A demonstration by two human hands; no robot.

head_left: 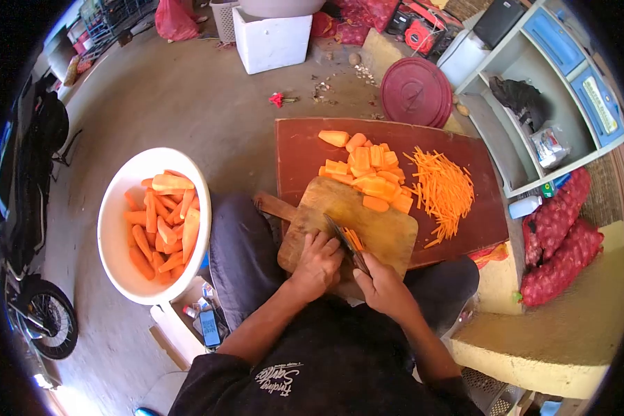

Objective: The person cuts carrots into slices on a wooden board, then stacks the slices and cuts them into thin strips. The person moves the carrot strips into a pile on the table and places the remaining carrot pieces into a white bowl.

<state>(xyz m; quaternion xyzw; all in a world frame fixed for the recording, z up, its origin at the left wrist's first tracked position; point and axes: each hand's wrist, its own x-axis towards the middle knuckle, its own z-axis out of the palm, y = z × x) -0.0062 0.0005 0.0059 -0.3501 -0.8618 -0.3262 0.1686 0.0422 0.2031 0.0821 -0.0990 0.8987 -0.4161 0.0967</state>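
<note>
On the wooden cutting board, my right hand grips a knife by its handle, blade pointing away from me. Thin carrot strips lie against the blade's right side. Just left of the blade, my left hand presses down with bent fingers; whatever is under them is hidden. Beyond the board sits a pile of cut carrot chunks. To its right is a heap of carrot shreds. Both rest on a reddish-brown tabletop, which also supports the board.
A white tub of peeled carrots stands at my left, above a phone. Ahead are a white foam box and a maroon lid. At right are a shelf unit and red net sacks. A motorcycle is far left.
</note>
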